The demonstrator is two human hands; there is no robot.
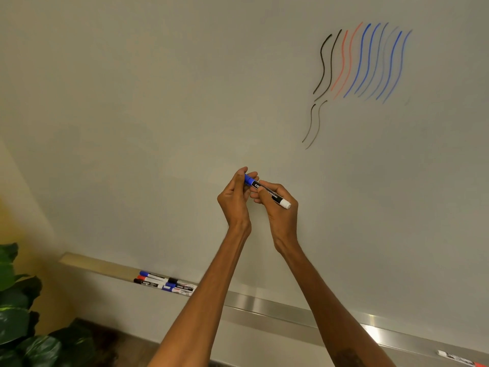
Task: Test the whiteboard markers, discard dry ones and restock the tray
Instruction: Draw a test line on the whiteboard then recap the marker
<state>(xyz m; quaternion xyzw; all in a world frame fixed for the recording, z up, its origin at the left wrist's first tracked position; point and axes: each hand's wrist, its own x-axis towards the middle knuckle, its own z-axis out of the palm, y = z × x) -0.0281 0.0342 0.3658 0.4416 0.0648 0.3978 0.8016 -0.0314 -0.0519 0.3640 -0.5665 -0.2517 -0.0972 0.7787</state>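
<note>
I hold a blue-capped whiteboard marker [267, 190] in front of the whiteboard [158, 102]. My right hand [280, 207] grips its black-and-white barrel, white end pointing lower right. My left hand [236, 197] pinches the blue cap at the upper left end. Wavy test strokes [362, 62] in black, red and blue, some faint, mark the board at upper right. Several markers [164, 283] lie in a bunch on the metal tray [264, 305] at lower left. Another marker [460, 359] lies on the tray at the far right.
A leafy green plant [18, 313] stands at the lower left beside a yellow wall. Dark wooden floor [111, 343] shows below the tray.
</note>
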